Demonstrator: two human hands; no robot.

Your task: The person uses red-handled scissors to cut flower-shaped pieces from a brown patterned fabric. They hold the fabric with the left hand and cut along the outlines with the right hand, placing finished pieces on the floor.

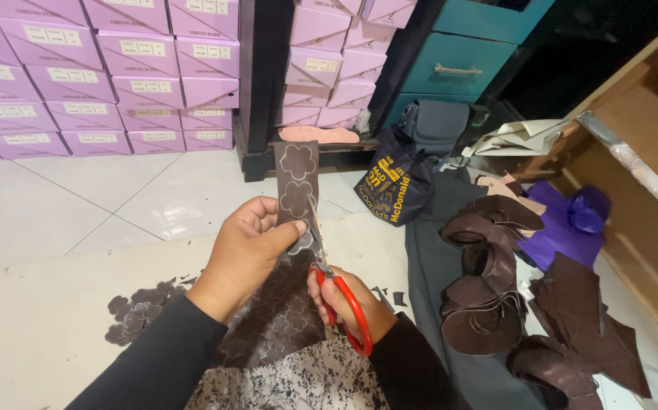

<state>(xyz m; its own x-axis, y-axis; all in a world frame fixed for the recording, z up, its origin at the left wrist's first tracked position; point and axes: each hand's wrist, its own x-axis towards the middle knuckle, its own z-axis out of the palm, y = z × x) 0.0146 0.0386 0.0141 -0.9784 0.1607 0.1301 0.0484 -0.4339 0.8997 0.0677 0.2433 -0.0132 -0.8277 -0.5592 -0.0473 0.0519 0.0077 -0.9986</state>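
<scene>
In the middle of the frame our left hand (pixel 247 244) pinches a brown strip (pixel 296 178) marked with flower shapes and holds it upright. Our right hand (pixel 344 302) has its fingers through the red handles of the scissors (pixel 327 267), whose blades touch the strip. At upper left we see stacked purple boxes (pixel 101 68), each with a small white label. A dark bag (pixel 393 186) with yellow print sits right of center, and brown pieces (pixel 488 296) lie at lower right.

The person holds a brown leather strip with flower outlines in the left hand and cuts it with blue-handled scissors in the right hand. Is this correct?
Almost. The scissors in the right hand have red handles, not blue, as the head view shows. The left hand does hold the brown leather strip with flower outlines.
</scene>
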